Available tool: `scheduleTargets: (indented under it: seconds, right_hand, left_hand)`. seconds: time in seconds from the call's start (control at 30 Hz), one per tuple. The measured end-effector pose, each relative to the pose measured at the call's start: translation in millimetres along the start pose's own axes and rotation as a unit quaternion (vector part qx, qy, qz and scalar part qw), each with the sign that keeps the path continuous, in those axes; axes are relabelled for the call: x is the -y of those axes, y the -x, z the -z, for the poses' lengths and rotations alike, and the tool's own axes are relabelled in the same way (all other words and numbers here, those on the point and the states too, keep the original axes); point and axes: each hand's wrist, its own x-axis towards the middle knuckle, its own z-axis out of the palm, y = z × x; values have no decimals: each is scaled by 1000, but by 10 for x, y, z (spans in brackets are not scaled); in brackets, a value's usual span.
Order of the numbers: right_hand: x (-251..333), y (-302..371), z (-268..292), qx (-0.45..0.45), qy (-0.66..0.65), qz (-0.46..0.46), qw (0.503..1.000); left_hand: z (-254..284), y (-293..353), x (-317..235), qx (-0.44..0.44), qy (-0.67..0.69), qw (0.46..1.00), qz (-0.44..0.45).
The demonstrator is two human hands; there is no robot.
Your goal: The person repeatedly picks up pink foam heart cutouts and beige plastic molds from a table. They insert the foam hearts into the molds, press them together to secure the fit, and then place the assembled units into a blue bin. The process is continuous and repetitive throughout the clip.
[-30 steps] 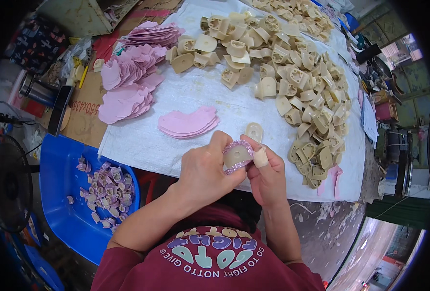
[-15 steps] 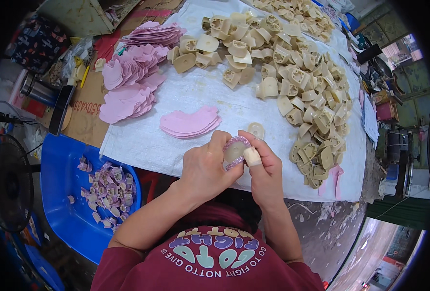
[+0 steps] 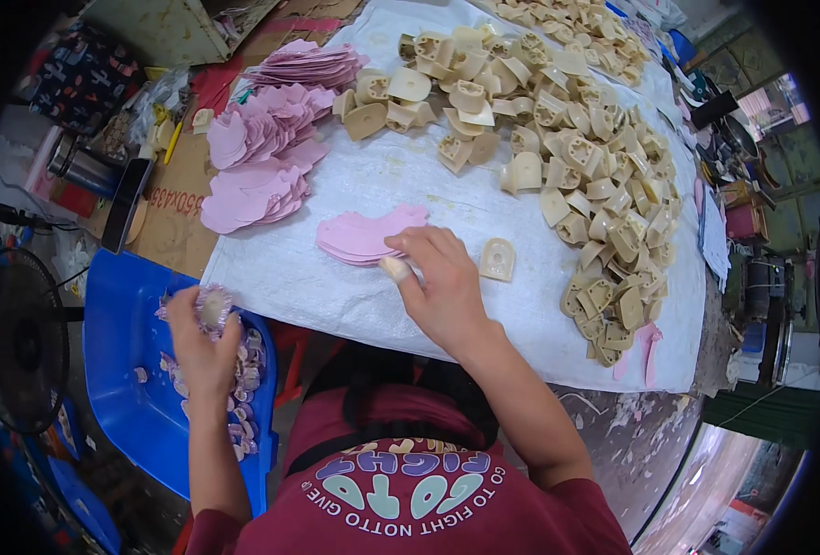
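Above the blue basin (image 3: 118,370), my left hand (image 3: 205,351) holds a shoe heel (image 3: 213,310) wrapped in glittery pink-purple material, between thumb and fingers. My right hand (image 3: 445,291) is at the right end of a small stack of pink cut pieces (image 3: 364,238) on the white sheet. Its fingertips touch the top of the stack, while the thumb, wearing a beige finger cover (image 3: 394,269), stays apart at the near edge. Just right of that hand lies a single bare beige heel (image 3: 497,259). Several glitter-covered heels (image 3: 246,370) lie in the basin, partly hidden by my left hand and forearm.
A large heap of beige heels (image 3: 604,185) covers the right and back of the white sheet (image 3: 373,314). Taller stacks of pink pieces (image 3: 257,199) stand at its left edge. A phone (image 3: 127,205), a metal flask (image 3: 81,165) and a fan (image 3: 23,342) are farther left.
My hands have parted. The left has carried the glittery heel left, over the basin; the right has moved left onto the small pink stack. The view has shifted slightly.
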Motion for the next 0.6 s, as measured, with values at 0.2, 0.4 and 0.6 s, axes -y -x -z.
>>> scheduleTargets:
  seconds: [0.2,0.4,0.6]
  right_hand:
    - [-109,-237,-336,9,108,3,994]
    - [-165,-196,-371,-7,74,12,997]
    - [-179,-39,101,-137,-150,-108,973]
  left_hand:
    - [-34,-25,-120,-62,53,997,4]
    - [-671,-362,-799,27,284,941,-184]
    - [-1087,-531,-652,133,263,935,-195]
